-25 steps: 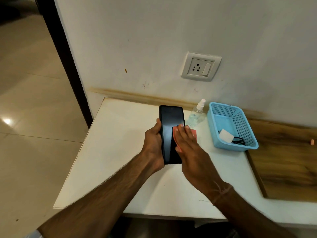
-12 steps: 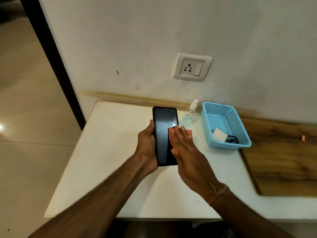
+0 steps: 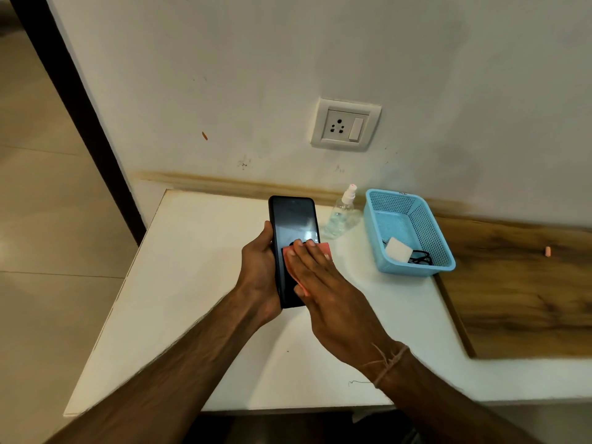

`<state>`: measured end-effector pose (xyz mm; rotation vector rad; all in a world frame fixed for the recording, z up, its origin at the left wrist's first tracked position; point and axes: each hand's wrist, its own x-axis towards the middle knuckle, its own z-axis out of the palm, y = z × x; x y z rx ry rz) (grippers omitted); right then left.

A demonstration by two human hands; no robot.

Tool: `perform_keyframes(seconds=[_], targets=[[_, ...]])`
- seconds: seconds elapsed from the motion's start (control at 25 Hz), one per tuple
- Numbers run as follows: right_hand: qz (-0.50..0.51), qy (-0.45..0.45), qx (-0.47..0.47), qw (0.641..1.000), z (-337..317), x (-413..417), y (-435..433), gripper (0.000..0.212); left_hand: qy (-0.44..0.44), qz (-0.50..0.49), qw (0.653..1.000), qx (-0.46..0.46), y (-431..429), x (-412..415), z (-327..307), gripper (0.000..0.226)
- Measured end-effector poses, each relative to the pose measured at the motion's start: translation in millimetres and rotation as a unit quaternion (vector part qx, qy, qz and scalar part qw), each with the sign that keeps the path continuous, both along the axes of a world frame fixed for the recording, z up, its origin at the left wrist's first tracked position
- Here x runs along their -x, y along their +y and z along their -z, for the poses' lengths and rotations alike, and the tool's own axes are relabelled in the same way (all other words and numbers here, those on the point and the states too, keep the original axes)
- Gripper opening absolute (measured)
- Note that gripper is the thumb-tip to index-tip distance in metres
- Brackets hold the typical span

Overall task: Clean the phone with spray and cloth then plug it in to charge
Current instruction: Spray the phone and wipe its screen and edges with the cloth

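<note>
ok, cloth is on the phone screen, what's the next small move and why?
Probably slide the right hand and pink cloth up toward the top of the phone. Flat fingers press the cloth on the mid screen only; the upper screen is uncovered, and the left hand grips the phone's edge.

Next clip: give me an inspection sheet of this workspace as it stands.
Surface: white tabletop, with a wooden panel on its right.
Job's things: phone held screen-up; pink cloth on its screen; spray bottle upright by the wall; white charger in the blue basket.
Clutter: small orange item on the wooden panel.
Hands: left hand grips the phone; right hand presses the cloth with flat fingers.
Cables: black cable bunched in the basket.
Surroundings: wall socket with nothing plugged in; tiled floor on the left.
</note>
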<state>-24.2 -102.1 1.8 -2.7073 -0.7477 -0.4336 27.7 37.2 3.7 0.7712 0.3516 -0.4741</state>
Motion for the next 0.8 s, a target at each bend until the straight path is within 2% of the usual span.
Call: perform_keyframes(seconds=[0.16, 0.32, 0.56, 0.68, 0.8], targets=[[0.021, 0.000, -0.028, 0.999, 6, -2, 12, 0.051, 0.005, -0.006, 1.000, -0.008, 3, -2, 2, 0.075], [0.024, -0.024, -0.030, 0.999, 11, 0, 16, 0.050, 0.005, 0.002, 1.000, -0.008, 2, -3, 6, 0.076], [0.035, -0.012, -0.026, 0.999, 8, 4, 16, 0.051, 0.006, 0.005, 1.000, 0.004, 2, -4, 11, 0.077], [0.005, -0.015, 0.002, 1.000, 11, 18, 18, 0.049, 0.001, 0.006, 0.999, 0.040, 4, -4, 9, 0.078], [-0.038, -0.009, 0.043, 0.998, 8, 16, 10, 0.051, -0.005, 0.004, 0.999, 0.037, 5, -3, 6, 0.077]])
